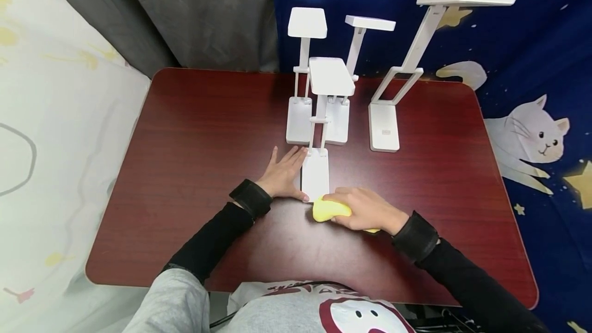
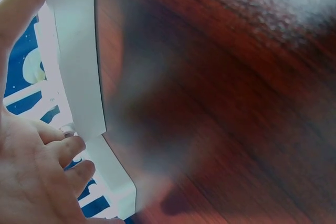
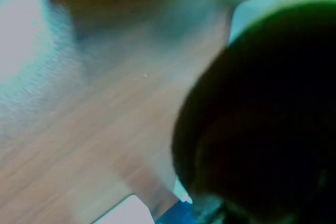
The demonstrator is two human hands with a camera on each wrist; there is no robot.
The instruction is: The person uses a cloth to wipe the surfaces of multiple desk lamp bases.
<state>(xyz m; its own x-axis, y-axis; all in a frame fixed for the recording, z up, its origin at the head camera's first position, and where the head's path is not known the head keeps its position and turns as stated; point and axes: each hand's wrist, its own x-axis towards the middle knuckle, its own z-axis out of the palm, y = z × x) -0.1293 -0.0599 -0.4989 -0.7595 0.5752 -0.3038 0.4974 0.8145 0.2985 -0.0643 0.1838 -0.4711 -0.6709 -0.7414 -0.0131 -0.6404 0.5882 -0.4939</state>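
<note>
A white desk lamp (image 1: 331, 77) stands on the dark red table, nearest to the person. My left hand (image 1: 283, 174) lies along the left side of its base (image 1: 315, 176), fingers spread, fingertips by the rear corner and thumb at the front corner. The left wrist view shows that hand (image 2: 37, 166) beside the white base edge (image 2: 79, 51). With my right hand (image 1: 365, 208) I grip a bunched yellow cloth (image 1: 330, 210) at the base's front right corner. A large dark shape fills much of the right wrist view, hiding the fingers.
Behind the near lamp stand two more white lamps, one at left (image 1: 298, 119) and one at right (image 1: 339, 122). Farther right is a taller, unfolded white lamp (image 1: 384, 127). A grey curtain (image 1: 208, 14) and a blue patterned cloth (image 1: 546, 86) hang behind the table (image 1: 194, 132).
</note>
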